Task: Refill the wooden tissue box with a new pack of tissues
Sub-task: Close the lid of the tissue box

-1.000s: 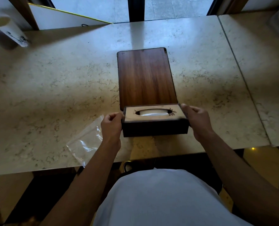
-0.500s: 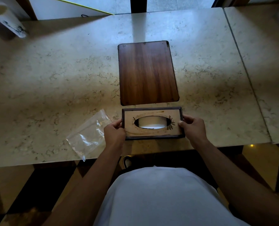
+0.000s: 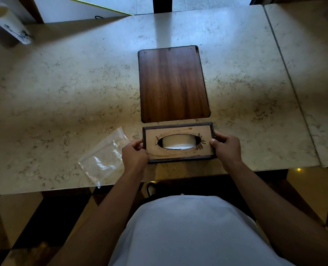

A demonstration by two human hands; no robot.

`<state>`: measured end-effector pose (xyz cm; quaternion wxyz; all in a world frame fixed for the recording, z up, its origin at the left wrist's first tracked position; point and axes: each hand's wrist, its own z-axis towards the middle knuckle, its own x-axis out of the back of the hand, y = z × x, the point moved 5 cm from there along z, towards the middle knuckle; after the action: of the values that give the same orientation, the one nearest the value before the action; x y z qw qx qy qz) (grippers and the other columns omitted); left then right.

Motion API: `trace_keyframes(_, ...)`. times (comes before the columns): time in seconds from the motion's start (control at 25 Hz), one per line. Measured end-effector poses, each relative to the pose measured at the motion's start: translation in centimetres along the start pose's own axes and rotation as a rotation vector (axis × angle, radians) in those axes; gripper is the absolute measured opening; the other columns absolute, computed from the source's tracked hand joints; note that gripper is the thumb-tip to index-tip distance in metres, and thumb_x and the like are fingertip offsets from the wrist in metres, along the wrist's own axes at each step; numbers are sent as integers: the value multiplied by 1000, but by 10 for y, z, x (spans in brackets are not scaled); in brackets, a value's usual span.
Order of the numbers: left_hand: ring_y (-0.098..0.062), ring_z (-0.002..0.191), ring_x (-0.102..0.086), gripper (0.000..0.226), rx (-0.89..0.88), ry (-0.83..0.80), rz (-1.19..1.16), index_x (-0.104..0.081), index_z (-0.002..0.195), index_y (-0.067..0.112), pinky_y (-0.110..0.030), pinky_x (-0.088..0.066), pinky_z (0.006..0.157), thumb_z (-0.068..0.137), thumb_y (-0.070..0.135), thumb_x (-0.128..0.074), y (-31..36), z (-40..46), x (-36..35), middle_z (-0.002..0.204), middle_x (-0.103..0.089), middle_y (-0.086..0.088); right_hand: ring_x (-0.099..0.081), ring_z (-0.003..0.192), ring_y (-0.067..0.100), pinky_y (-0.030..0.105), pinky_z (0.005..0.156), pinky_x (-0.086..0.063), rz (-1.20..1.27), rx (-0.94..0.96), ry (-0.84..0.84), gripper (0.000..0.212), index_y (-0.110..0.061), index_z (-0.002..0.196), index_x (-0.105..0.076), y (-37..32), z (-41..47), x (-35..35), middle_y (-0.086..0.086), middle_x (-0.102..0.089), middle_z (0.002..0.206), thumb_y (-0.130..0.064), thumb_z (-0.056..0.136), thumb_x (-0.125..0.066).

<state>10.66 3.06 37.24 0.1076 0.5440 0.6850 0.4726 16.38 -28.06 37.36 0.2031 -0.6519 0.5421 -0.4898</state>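
The wooden tissue box (image 3: 207, 142) sits near the table's front edge, its pale top with the oval slot facing up. White tissue (image 3: 178, 141) shows through the slot. My left hand (image 3: 134, 155) grips the box's left end and my right hand (image 3: 226, 148) grips its right end. A flat dark wooden panel (image 3: 172, 83) lies on the table just behind the box. An empty clear plastic wrapper (image 3: 104, 156) lies left of my left hand.
The marble table (image 3: 63, 93) has a seam (image 3: 288, 73) to a second slab on the right. A white cylindrical cup (image 3: 11, 25) stands at the far left corner. The front edge runs just below the box.
The box was tipped with its dark side facing me; it now rests flat with the slot up, slightly nearer the front edge. Both hands stayed on its ends.
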Motion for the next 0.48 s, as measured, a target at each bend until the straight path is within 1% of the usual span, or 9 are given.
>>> trace_keyframes(0.12, -8, 91, -68, 51, 3, 5, 2, -69, 125, 14, -24, -60, 68, 86, -14, -54, 1, 0, -1, 93, -69, 11, -68, 113, 22, 48, 97, -57, 15, 0, -13, 39, -8, 132, -65, 0, 0, -1, 9, -72, 126, -1, 93, -64)
trace_keyframes(0.2, -7, 89, -68, 51, 3, 6, -1, -69, 125, 13, -25, -60, 67, 85, -15, -54, 2, -1, -1, 92, -70, 9, -68, 114, 22, 46, 98, -57, 0, 8, -16, 39, -8, 132, -65, -1, 0, 0, 10, -71, 127, -1, 94, -64)
trace_keyframes(0.32, -7, 84, -68, 52, -1, -3, -10, -66, 126, 13, -19, -58, 60, 84, -16, -56, 3, -3, 2, 88, -69, 4, -68, 113, 21, 42, 95, -58, -48, 15, -45, 43, -11, 135, -63, -7, -1, 2, 9, -71, 127, -3, 94, -65)
trace_keyframes(0.4, -9, 83, -67, 53, -16, -9, -26, -64, 127, 13, -15, -55, 56, 82, -15, -60, 6, -3, 8, 87, -67, -1, -64, 116, 21, 37, 99, -55, -194, 75, -45, 51, -13, 142, -58, -16, -4, 1, 10, -68, 129, -8, 92, -66)
trace_keyframes(0.44, -12, 85, -67, 51, -30, -8, -30, -65, 127, 12, -17, -56, 59, 82, -13, -62, 7, -3, 12, 90, -66, -4, -60, 120, 22, 32, 102, -49, -302, 130, -19, 55, -13, 145, -54, -23, -6, -1, 12, -63, 132, -10, 91, -67)
trace_keyframes(0.48, -16, 90, -67, 49, -44, -6, -33, -65, 126, 12, -24, -59, 66, 82, -10, -63, 8, -3, 16, 94, -67, -6, -54, 126, 23, 29, 105, -43, -394, 202, 10, 59, -11, 147, -51, -32, -8, -5, 13, -58, 136, -12, 91, -67)
